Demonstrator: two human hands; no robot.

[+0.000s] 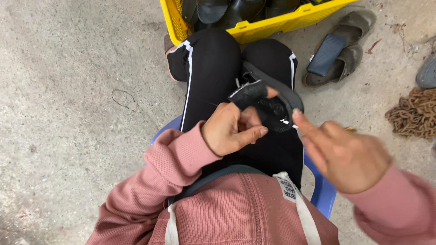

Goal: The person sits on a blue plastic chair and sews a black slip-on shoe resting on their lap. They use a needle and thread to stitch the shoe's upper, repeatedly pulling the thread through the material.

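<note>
A white label (288, 189) with dark print hangs on a cream drawstring (303, 211) at 5 o'clock, on the chest of a pink ribbed top. At 12 o'clock a yellow crate (254, 28) holds dark moulded pieces (213, 10), cut off by the top edge so their shape is hard to make out.

The sole piece (276, 106) — a black, flat, curved part — lies across the lap on black trousers with white side stripes. Its long axis runs from 11 o'clock down to 4 o'clock, its rounded end pointing toward 4. The left hand (231, 129) is clenched on its upper end, a black finger guard (249, 94) over the forefinger pressing the piece; how much of the piece lies under the hand is hidden. The right hand (347, 154) is released, holding nothing, its forefinger stretched out and touching the rounded end; the hand is blurred.

At 1 o'clock a pair of worn sandals (345, 50) sits on the concrete floor (72, 90) with a dark phone (326, 54) on top. At 3 o'clock lies a rusty chain (415, 113) — partly cut off by the edge. A blue stool (324, 195) shows under the legs.
</note>
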